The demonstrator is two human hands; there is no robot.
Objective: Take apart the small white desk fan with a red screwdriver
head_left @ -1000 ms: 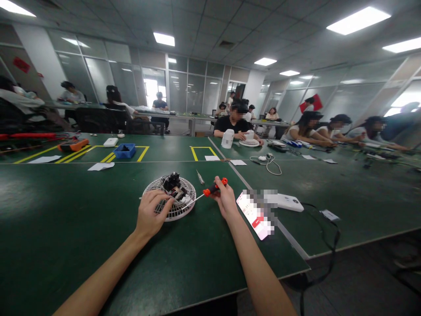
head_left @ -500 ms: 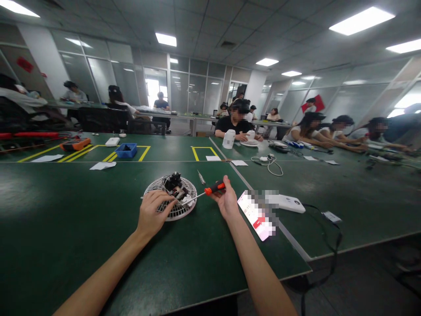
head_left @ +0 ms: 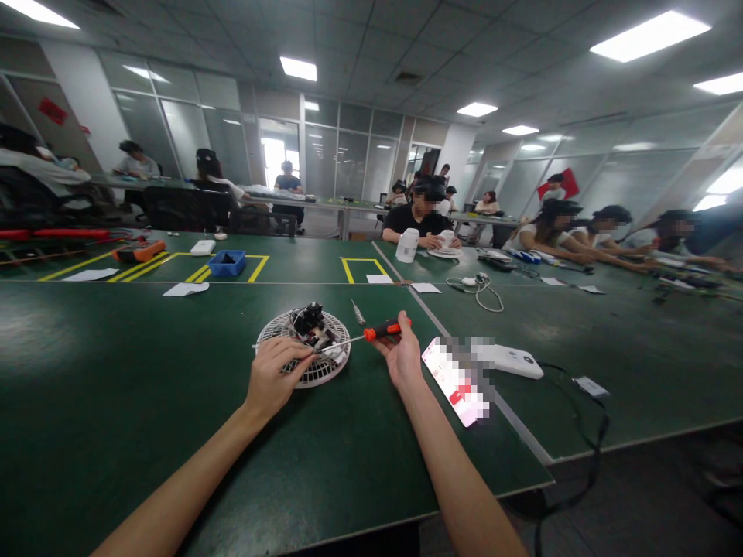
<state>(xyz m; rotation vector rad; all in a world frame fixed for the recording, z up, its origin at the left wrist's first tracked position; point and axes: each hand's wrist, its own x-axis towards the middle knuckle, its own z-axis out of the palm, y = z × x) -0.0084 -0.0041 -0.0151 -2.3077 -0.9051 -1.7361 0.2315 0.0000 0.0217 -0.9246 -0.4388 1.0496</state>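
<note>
My right hand (head_left: 402, 357) grips a screwdriver (head_left: 386, 329) by its red and black handle. The shaft points left, and its tip ends by the fingertips of my left hand (head_left: 277, 374). Those fingers are pinched together over a round white fan grille (head_left: 316, 376); what they hold, if anything, is too small to make out. A black motor assembly (head_left: 313, 319) with wires sits on the grille, which lies flat on the green table (head_left: 244, 495). Just beyond the screwdriver handle lies a small thin pen-like tool (head_left: 357, 312).
Right of my right forearm lie a lit phone (head_left: 456, 383) and a white device (head_left: 511, 360) with a black strap. Farther off are a blue bin (head_left: 227, 264), an orange meter (head_left: 139, 251), papers and a white cable (head_left: 487, 294). A co-worker (head_left: 421, 216) sits opposite with white parts.
The whole view has shifted slightly. Both hands and the screwdriver keep nearly the same pose at the grille.
</note>
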